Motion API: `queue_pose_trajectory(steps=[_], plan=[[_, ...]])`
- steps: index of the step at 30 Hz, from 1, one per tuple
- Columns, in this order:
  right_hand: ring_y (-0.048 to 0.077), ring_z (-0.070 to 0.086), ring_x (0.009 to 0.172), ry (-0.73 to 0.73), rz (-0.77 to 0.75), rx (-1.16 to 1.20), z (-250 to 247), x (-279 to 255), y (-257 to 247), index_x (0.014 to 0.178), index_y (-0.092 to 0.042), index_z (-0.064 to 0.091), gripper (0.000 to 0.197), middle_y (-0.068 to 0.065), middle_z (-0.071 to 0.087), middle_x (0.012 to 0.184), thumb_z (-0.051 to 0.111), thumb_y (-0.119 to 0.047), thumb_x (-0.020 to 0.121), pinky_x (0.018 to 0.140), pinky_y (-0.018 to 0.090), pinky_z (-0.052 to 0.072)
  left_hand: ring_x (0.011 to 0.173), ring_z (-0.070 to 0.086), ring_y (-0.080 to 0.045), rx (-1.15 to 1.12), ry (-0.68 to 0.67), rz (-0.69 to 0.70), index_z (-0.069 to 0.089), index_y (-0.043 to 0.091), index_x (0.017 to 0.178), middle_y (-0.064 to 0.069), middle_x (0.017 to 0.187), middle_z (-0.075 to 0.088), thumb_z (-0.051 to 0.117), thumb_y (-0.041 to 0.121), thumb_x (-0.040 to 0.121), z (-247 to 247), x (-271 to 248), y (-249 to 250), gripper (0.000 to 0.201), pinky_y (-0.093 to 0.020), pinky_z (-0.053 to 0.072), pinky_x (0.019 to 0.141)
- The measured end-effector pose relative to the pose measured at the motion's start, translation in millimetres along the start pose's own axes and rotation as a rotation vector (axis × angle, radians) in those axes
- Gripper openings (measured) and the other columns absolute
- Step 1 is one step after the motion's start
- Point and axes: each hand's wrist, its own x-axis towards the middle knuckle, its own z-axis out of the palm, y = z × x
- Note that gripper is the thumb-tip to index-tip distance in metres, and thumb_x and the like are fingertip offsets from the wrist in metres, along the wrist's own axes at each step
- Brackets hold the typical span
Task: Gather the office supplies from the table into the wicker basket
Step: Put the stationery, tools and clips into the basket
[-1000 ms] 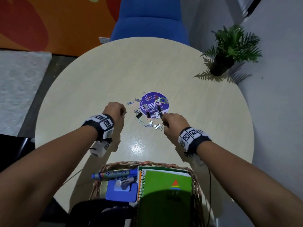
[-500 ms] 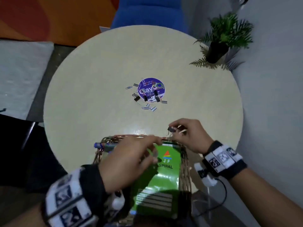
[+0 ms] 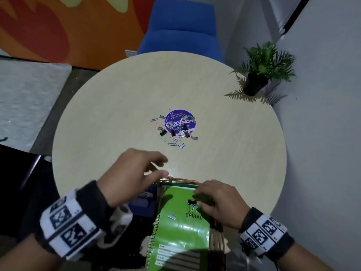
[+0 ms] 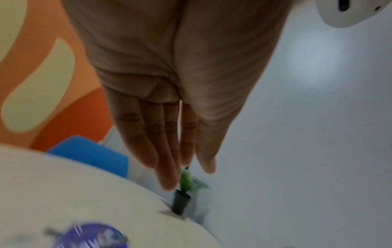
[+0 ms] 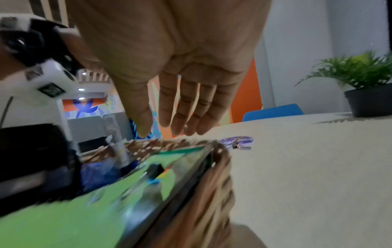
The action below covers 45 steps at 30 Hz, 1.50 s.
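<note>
Paper clips, black binder clips (image 3: 162, 132) and staple strips lie scattered on and around a purple round sticker (image 3: 180, 120) at the table's middle. The wicker basket (image 3: 216, 238) stands at the near edge and holds a green spiral notebook (image 3: 179, 233) and a blue item (image 3: 143, 204). A black binder clip (image 3: 192, 202) and a staple strip (image 3: 172, 216) lie loose on the notebook's cover. My right hand (image 3: 198, 200) hovers over the notebook with straight fingers, holding nothing (image 5: 165, 130). My left hand (image 3: 164, 166) is above the table just beyond the basket's far rim, fingers straight and empty (image 4: 188, 174).
A potted plant (image 3: 259, 75) stands at the table's far right edge against the grey wall. A blue chair (image 3: 179, 26) is behind the round table (image 3: 109, 106). A dark seat sits low at the left.
Both hands came back from the pile to the basket. The right hand let go of the binder clip, which now lies on the notebook. The left hand opened and moved forward past the rim.
</note>
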Motion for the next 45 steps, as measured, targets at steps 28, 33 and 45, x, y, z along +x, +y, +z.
queue_pose_trajectory(steps=[28,33,45], plan=[[0.037,0.060,0.096,0.053,0.258,-0.153,3.2,229.2,65.6,0.103,-0.005,0.060,0.023,0.013,0.055,0.116,0.057,-0.003,0.080,0.081,0.036,0.047,0.100,0.061,-0.028,0.323,-0.101,-0.078,0.071,0.017,0.096,-0.007,0.111,0.060,0.064,0.019,0.082,55.8,214.7,-116.5,0.016,-0.029,0.045,0.081],[0.027,0.063,0.081,0.180,0.277,0.100,-17.3,210.2,64.2,0.089,-0.014,0.063,0.016,0.007,0.067,0.095,0.067,-0.009,0.074,0.076,0.031,0.051,0.092,0.064,-0.023,0.158,-0.134,0.026,0.066,0.011,0.103,-0.007,0.106,0.066,0.061,0.009,0.083,22.5,177.0,-80.6,0.021,-0.028,0.048,0.083],[0.021,0.064,0.074,0.009,0.264,0.757,-27.1,77.3,34.8,0.089,-0.017,0.069,0.029,0.020,0.072,0.085,0.070,0.008,0.074,0.071,0.026,0.053,0.094,0.068,-0.008,0.048,-0.729,0.330,0.064,0.024,0.121,0.003,0.105,0.074,0.060,0.007,0.087,26.9,82.5,-25.0,0.038,-0.019,0.051,0.087]])
